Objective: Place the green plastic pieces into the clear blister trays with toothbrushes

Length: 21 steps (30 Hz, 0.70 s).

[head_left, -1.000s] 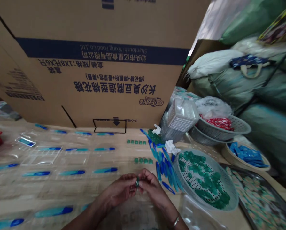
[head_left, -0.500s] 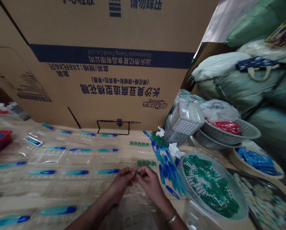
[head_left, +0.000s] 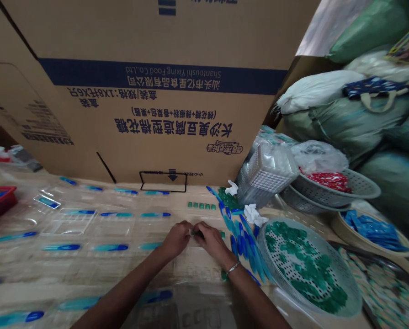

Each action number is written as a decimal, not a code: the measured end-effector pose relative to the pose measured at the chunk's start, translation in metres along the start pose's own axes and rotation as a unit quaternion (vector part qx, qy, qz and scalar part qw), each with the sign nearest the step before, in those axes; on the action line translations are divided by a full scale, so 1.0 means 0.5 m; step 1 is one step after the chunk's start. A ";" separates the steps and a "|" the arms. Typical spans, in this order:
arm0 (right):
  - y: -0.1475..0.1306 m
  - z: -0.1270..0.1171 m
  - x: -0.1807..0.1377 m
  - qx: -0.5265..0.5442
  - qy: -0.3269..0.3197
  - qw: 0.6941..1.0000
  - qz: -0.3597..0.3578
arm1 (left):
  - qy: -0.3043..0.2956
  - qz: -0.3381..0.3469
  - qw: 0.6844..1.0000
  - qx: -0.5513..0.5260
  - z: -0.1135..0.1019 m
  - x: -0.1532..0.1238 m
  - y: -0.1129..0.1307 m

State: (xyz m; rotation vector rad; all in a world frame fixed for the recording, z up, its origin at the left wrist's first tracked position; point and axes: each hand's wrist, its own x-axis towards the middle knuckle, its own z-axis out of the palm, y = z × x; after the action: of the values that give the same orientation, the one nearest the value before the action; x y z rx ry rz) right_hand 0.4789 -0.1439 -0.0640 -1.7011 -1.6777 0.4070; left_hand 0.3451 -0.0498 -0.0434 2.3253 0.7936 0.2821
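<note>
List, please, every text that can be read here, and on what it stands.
On the carton, all upside down:
"Shantoushi Yixing Food Co.,Ltd", on its blue band
"汕头市亿星食品有限公司", same band
"盒装/规格:1X8托X6只"
"盒装"
"长沙臭豆腐造型棉花糖"
"(棉花糖+辣椒粉+香菜包+果…)", last character unclear
Too small, blurred or cut off: the logo, the bottom small print, the top-edge print, the left-side print.

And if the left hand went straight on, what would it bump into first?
Probably the right hand, just ahead of the left hand. A small green piece seems pinched between them; I can't tell whether the hands touch.
</note>
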 end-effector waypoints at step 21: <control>0.119 -0.319 -0.293 -0.271 0.057 0.881 0.385 | -0.033 0.074 0.990 0.113 0.002 0.047 0.006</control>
State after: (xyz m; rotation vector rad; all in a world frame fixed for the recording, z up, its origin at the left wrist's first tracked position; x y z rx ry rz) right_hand 0.6123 -0.3206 -0.0277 -2.7422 -1.0022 0.1789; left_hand 0.3655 -0.0380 -0.0426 2.5987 0.6499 0.1847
